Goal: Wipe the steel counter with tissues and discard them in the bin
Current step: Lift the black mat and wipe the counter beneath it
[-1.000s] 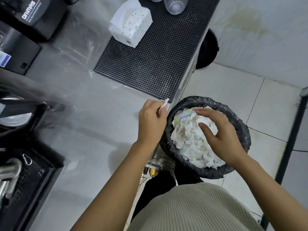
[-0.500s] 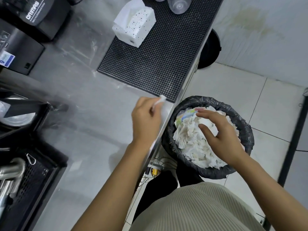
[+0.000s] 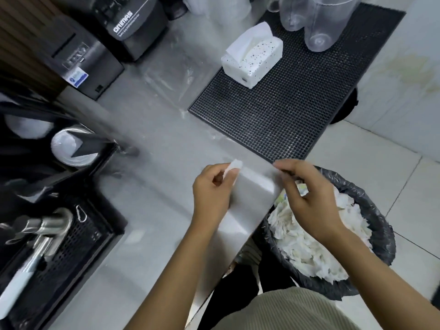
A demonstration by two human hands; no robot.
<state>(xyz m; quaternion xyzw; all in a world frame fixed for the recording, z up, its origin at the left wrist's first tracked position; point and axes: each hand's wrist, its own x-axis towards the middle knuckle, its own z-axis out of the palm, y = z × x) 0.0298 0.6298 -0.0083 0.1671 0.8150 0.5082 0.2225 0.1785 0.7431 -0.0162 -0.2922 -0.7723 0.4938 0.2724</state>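
Note:
My left hand (image 3: 213, 188) pinches a small white tissue scrap (image 3: 234, 166) above the steel counter (image 3: 166, 198), near its right edge. My right hand (image 3: 307, 198) hovers over the counter's edge and the bin's near rim, fingers loosely curled and holding nothing I can make out. The black-bagged bin (image 3: 371, 210) stands on the floor right of the counter, heaped with crumpled white tissues (image 3: 307, 251). A white speckled tissue pack (image 3: 256, 59) with one sheet sticking up sits on the black rubber mat (image 3: 285, 110).
Clear plastic jugs (image 3: 319, 22) stand at the mat's far end. Black machines (image 3: 133, 27) line the back left. A steel tap (image 3: 45, 229) and black perforated drip tray (image 3: 71, 246) lie at the left. A lidded cup (image 3: 69, 146) sits in a black holder. Tiled floor spreads to the right.
My left hand moved left over the counter with the tissue scrap. My right hand lifted off the heap in the bin and came up to the counter's edge. The view tilted upward.

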